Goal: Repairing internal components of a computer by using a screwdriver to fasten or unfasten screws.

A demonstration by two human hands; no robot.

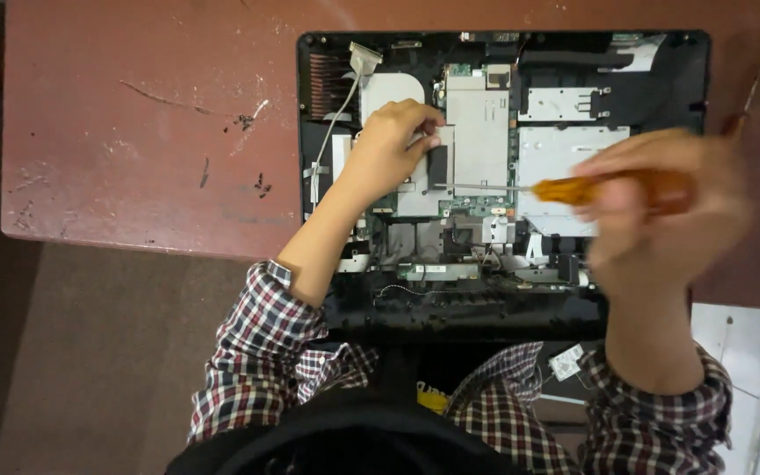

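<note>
1. The right hand (653, 198), blurred, wraps its grip around the orange handle of a screwdriver (573, 188)
2. The screwdriver's long axis runs level across the opened computer chassis (503, 176); its thin metal shaft points away from the grip toward the left hand (389, 145)
3. The left hand's grip is curled, fingertips pressed onto a silver metal plate (478, 132) inside the chassis
4. The chassis lies flat on a worn red desk (134, 132)

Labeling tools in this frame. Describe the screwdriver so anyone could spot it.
Start at the opened black computer case on the red-brown table. Over its right half, the right hand grips the screwdriver. It alone has an amber handle, with a thin metal shaft pointing left.
</note>
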